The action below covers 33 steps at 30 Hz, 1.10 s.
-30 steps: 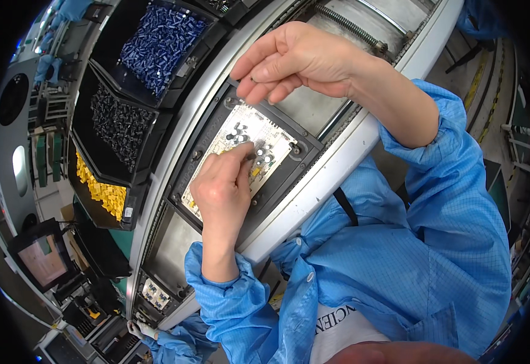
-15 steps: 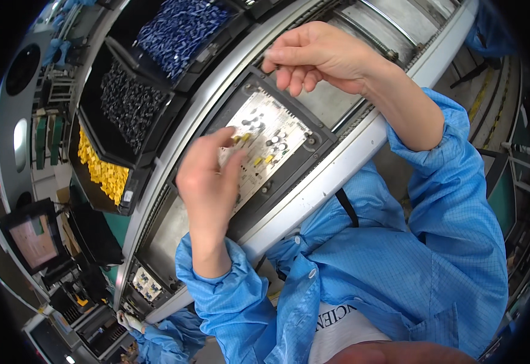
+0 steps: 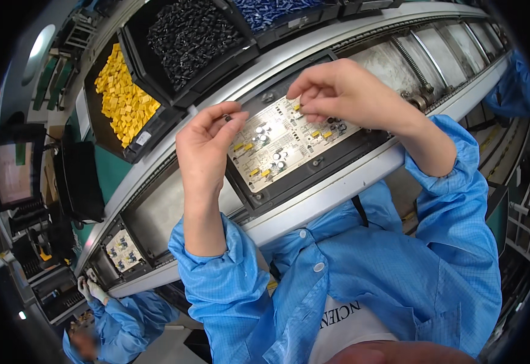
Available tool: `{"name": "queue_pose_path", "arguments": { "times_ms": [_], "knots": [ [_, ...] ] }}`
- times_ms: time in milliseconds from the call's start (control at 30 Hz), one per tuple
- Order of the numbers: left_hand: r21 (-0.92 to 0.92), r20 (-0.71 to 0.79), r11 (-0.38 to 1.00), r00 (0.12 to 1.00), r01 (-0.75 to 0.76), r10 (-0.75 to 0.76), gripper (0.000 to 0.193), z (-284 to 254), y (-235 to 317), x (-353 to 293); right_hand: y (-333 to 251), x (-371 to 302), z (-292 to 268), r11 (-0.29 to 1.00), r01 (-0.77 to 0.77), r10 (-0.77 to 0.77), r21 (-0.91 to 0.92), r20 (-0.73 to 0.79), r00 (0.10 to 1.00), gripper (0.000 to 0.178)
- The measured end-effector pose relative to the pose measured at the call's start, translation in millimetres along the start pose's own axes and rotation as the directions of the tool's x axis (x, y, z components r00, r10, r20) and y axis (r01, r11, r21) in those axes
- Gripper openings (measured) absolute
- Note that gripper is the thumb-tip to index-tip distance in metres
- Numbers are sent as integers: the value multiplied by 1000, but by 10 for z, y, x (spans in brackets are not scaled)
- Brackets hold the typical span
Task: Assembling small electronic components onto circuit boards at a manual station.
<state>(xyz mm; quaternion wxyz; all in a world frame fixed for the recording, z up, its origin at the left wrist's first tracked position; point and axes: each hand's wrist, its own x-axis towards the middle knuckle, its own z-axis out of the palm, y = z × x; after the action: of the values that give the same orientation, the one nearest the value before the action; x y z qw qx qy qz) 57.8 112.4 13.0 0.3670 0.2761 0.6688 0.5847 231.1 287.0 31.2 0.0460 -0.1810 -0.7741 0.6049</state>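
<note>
My left hand [image 3: 207,136] is raised at the left edge of a pale circuit board [image 3: 304,147]. Its thumb and index finger pinch a small dark component [image 3: 228,117]. Over the board's far side, my right hand [image 3: 344,94] has its thumb and fingers drawn together around a small yellow block component [image 3: 297,107], which appears to touch the board. More yellow blocks [image 3: 254,172] and round black-and-white capacitors [image 3: 277,161] stand upright on the board. A dark frame [image 3: 318,162] holds the board on the conveyor; my right fingers hide part of its far right area.
Beyond the rail [image 3: 180,130] stand bins of yellow blocks [image 3: 125,100], black components [image 3: 192,39] and blue components [image 3: 271,12]. Another framed board [image 3: 121,251] sits farther left on the line, beside a gloved co-worker [image 3: 125,321]. A monitor [image 3: 15,164] stands at far left.
My right hand has come from beyond the frame down over the board. My left hand has drawn back off the board to its left edge. The view has turned, bringing the bins rightward.
</note>
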Motion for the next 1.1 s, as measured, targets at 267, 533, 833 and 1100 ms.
{"name": "queue_pose_path", "arguments": {
  "times_ms": [267,533,833,1100],
  "knots": [
    [158,4,984,997,-79,79,16,7,-65,-20,-109,191,251,834,83,-76,-546,36,996,14],
    [219,-17,962,985,-165,173,19,53,-69,-28,-137,233,347,743,20,-6,-669,23,1000,12],
    [279,-12,919,956,-277,292,18,116,-79,-33,-64,320,464,644,-104,41,-758,-101,994,10],
    [259,17,914,947,-313,320,21,79,-70,-46,-90,359,519,619,-123,62,-775,-108,992,13]
  ]
}}
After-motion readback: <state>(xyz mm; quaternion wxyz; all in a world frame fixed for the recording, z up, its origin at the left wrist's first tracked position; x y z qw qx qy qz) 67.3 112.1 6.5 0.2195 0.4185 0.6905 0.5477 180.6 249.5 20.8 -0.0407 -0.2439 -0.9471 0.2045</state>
